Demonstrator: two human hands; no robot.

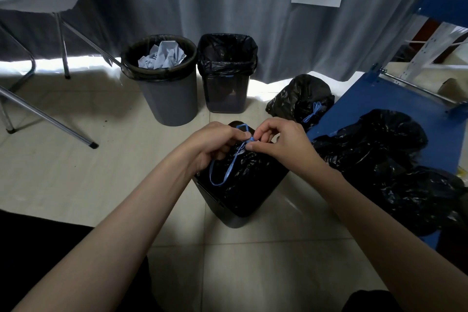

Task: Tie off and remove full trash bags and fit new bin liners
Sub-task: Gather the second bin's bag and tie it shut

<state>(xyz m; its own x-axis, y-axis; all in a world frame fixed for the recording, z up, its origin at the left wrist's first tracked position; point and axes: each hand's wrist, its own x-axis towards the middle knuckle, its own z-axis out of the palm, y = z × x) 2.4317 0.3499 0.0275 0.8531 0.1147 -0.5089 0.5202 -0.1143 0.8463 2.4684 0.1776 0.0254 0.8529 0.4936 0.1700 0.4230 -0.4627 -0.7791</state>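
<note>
Left hand (215,144) and right hand (281,143) both pinch the thin blue plastic drawstring (229,168), fingertips meeting at its knot. Directly beneath the grip: gathered black plastic trash bag (249,177), seated in a dark square bin (231,219). One drawstring loop hangs below the left hand.

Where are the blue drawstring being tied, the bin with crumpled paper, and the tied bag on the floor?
blue drawstring (229,168), head view: on the hanging loop.
bin with crumpled paper (172,101), head view: on its grey wall.
tied bag (298,99), head view: on its black plastic.
</note>
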